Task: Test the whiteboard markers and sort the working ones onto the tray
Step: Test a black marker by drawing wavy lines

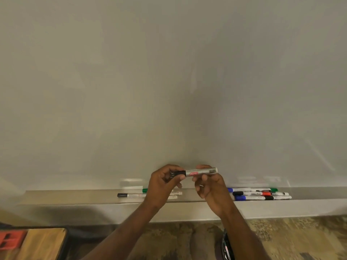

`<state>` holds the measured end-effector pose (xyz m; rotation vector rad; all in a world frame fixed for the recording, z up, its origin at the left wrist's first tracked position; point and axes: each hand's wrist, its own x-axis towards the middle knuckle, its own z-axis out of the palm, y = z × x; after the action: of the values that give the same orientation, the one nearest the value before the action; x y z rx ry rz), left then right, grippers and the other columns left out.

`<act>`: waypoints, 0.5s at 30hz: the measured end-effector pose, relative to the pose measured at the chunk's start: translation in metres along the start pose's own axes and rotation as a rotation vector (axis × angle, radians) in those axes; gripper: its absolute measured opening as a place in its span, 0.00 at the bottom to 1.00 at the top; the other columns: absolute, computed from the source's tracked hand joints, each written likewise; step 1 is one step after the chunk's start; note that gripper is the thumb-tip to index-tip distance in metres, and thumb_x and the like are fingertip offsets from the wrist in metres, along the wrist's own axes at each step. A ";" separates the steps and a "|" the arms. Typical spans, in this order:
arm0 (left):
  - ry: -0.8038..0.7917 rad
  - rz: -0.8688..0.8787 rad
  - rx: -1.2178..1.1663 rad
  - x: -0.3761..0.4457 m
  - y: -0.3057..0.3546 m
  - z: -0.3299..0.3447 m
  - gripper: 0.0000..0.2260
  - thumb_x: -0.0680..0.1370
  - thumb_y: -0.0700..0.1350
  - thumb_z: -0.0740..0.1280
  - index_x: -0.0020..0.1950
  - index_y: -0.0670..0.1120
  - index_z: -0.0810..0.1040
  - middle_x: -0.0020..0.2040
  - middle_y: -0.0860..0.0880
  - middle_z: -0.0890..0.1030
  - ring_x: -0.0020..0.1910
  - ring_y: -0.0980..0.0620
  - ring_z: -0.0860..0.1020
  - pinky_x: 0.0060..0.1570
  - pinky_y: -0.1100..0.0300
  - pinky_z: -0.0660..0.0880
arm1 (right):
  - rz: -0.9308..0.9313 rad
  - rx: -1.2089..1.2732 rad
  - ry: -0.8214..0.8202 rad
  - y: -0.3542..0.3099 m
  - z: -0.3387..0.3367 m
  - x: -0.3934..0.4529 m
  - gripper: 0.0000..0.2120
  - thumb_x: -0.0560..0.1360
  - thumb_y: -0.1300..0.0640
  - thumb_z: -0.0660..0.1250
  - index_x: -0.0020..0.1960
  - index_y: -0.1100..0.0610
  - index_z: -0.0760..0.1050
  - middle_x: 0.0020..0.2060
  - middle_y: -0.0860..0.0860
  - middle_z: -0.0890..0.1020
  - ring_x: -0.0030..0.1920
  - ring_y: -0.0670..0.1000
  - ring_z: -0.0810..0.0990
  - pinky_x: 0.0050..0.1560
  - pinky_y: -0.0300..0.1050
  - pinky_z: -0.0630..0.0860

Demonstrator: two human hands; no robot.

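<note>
I hold a silver-barrelled marker point(201, 172) with a black cap level in front of the whiteboard point(169, 81). My left hand point(163, 182) grips the black cap end. My right hand point(210, 184) pinches the silver barrel from below. Under my hands runs the marker tray point(75, 196). On its left part lie a black-capped marker point(129, 195) and a green-capped one point(145, 190), partly hidden by my left hand. On its right part lies a cluster of several markers point(261, 193) with blue, black, red and green caps.
A wooden-topped stool or table point(41, 243) with a red object point(9, 239) beside it stands at the lower left. Patterned carpet point(291, 239) covers the floor below the tray. The board surface above shows only faint smears.
</note>
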<state>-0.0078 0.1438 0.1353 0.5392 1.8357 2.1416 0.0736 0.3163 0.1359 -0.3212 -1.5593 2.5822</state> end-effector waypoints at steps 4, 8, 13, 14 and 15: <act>0.024 0.089 -0.076 0.002 0.046 -0.007 0.04 0.75 0.39 0.73 0.48 0.42 0.83 0.40 0.46 0.86 0.34 0.49 0.82 0.36 0.58 0.81 | -0.143 -0.028 0.019 -0.012 0.064 0.005 0.23 0.66 0.42 0.81 0.52 0.55 0.84 0.39 0.58 0.82 0.34 0.53 0.79 0.28 0.41 0.73; 0.031 0.205 -0.104 0.006 0.086 -0.014 0.10 0.77 0.51 0.72 0.53 0.46 0.82 0.48 0.50 0.86 0.50 0.48 0.84 0.51 0.61 0.80 | -0.330 0.011 0.064 -0.037 0.116 0.008 0.21 0.65 0.38 0.79 0.47 0.53 0.85 0.36 0.55 0.83 0.33 0.52 0.79 0.28 0.41 0.73; 0.031 0.217 -0.349 0.003 0.137 0.000 0.18 0.78 0.53 0.64 0.65 0.48 0.77 0.58 0.53 0.85 0.61 0.51 0.81 0.61 0.60 0.77 | -0.495 0.063 0.125 -0.066 0.161 0.013 0.19 0.66 0.38 0.78 0.44 0.52 0.82 0.34 0.53 0.82 0.31 0.50 0.79 0.27 0.39 0.74; 0.019 0.214 -0.417 0.001 0.145 0.004 0.20 0.77 0.55 0.64 0.66 0.47 0.77 0.59 0.50 0.85 0.62 0.48 0.81 0.60 0.59 0.78 | -0.518 0.053 0.148 -0.071 0.168 0.013 0.19 0.66 0.37 0.78 0.43 0.52 0.81 0.33 0.52 0.81 0.31 0.49 0.78 0.27 0.39 0.74; 0.017 0.208 -0.477 0.000 0.153 0.007 0.21 0.76 0.55 0.64 0.66 0.47 0.77 0.60 0.48 0.84 0.61 0.46 0.82 0.58 0.58 0.79 | -0.540 0.037 0.175 -0.077 0.174 0.013 0.19 0.66 0.37 0.78 0.43 0.51 0.81 0.34 0.51 0.81 0.32 0.49 0.78 0.29 0.39 0.75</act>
<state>0.0008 0.1254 0.2873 0.6144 1.2470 2.6085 0.0191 0.2046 0.2808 -0.0973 -1.3125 2.1026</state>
